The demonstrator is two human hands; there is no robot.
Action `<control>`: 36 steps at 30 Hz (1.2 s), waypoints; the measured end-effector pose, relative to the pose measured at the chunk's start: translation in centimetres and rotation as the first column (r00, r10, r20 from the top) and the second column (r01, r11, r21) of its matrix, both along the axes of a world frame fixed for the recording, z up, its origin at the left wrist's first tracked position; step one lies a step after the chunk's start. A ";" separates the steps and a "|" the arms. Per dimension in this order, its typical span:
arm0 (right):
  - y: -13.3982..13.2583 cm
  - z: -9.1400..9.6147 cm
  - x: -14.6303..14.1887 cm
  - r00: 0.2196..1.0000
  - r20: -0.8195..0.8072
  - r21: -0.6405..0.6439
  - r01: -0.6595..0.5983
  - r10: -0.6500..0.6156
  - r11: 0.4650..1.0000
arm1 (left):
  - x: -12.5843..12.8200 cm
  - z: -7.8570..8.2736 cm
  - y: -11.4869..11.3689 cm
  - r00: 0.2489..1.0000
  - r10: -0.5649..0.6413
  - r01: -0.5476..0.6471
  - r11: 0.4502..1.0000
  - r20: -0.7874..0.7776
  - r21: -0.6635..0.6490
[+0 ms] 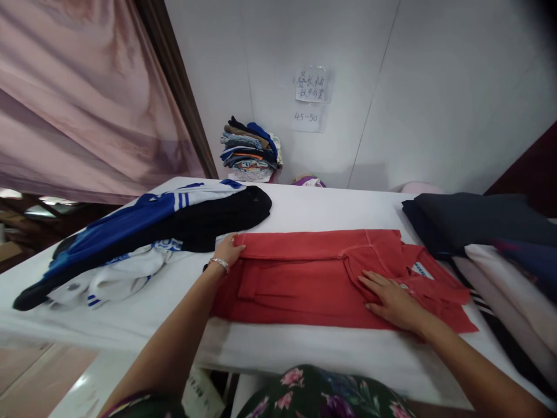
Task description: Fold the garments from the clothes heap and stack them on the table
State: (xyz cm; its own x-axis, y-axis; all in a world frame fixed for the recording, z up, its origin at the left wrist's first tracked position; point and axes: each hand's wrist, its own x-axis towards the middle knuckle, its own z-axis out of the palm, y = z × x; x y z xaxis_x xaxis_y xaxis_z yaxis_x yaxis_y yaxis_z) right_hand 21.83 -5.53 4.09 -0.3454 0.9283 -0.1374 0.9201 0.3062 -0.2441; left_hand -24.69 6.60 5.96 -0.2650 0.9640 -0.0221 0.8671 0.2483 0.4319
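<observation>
A red shirt [296, 278] lies folded lengthwise on the white-covered table [322, 209], its collar with a white label to the right. My left hand [227, 254] is closed on the shirt's upper left corner, partly hiding that corner. Flat on the shirt near the collar rests my right hand [394, 301], fingers stretched out and slightly apart. White stitching runs along the folded strip at the top edge of the shirt.
Blue, black and white garments [169, 217] are spread on the left. Dark folded clothes [483, 217] and pale ones [513, 290] lie at the right. A clothes pile [250, 151] stands behind the table, below handwritten signs [311, 87] on the wall.
</observation>
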 end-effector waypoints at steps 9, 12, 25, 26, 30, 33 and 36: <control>-2.0 -1.7 1.4 0.998 0.053 0.152 -0.026 0.018 0.988 | 1.7 1.3 -1.0 0.960 -0.051 0.039 0.998 -0.277 -0.049; -3.4 -2.2 2.3 0.997 0.077 0.219 -0.003 -0.014 0.976 | 4.2 1.6 -1.5 0.897 -0.229 0.265 0.963 -0.378 0.045; -5.2 3.3 3.6 0.991 0.078 0.439 0.065 -0.110 0.896 | 18.6 -0.4 -0.6 0.547 -0.740 0.794 0.607 -0.391 -0.037; -5.5 3.2 3.6 0.990 0.083 0.427 0.069 -0.115 0.902 | 18.4 -0.6 -0.6 0.544 -0.744 0.796 0.603 -0.387 -0.041; -6.6 1.3 3.3 0.996 0.089 0.275 0.008 -0.034 0.961 | 17.4 -1.3 -1.0 0.522 -0.775 0.814 0.578 -0.357 -0.062; -7.4 0.3 3.4 0.999 0.039 0.274 -0.012 0.001 0.962 | 16.6 -1.6 -1.3 0.536 -0.783 0.817 0.576 -0.316 -0.041; -8.4 0.3 4.6 0.998 0.018 0.352 0.053 -0.063 0.935 | 15.7 -1.8 -1.8 0.589 -0.768 0.797 0.604 -0.250 0.024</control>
